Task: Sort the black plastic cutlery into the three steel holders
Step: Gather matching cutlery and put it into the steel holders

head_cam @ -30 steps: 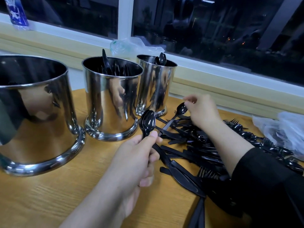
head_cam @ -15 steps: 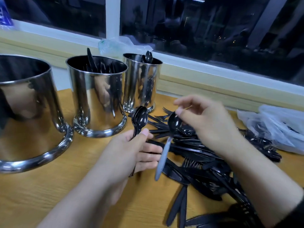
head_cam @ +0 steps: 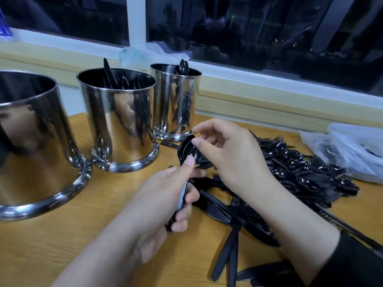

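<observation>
Now your right hand (head_cam: pixel 230 154) has come across from the cutlery pile (head_cam: pixel 300 175) and met your left hand (head_cam: pixel 165 195) at the centre of the desk (head_cam: pixel 62 235); half a second ago the right held a spoon apart, at 3 o'clock of the left. That spoon now lies against the stack of spoons (head_cam: pixel 189 150), bowls nested, with your right thumb and fingertips pinched on the bowls. Your left hand is curled round the handles, thumb pressed just below the bowls.

The spoons are glossy black plastic, handles upright in the fist. The pile of forks, spoons and knives spreads from 3 to 5 o'clock of your hands, touching the desk.

Three steel holders stand in a row from 9 to 12 o'clock: the large holder (head_cam: pixel 31 141), the middle holder (head_cam: pixel 120 121) with knives and forks showing above its rim, and the far holder (head_cam: pixel 176 100) with spoon bowls showing. A clear plastic bag (head_cam: pixel 352 150) lies at 3 o'clock beyond the pile.

No label or writing can be read.
</observation>
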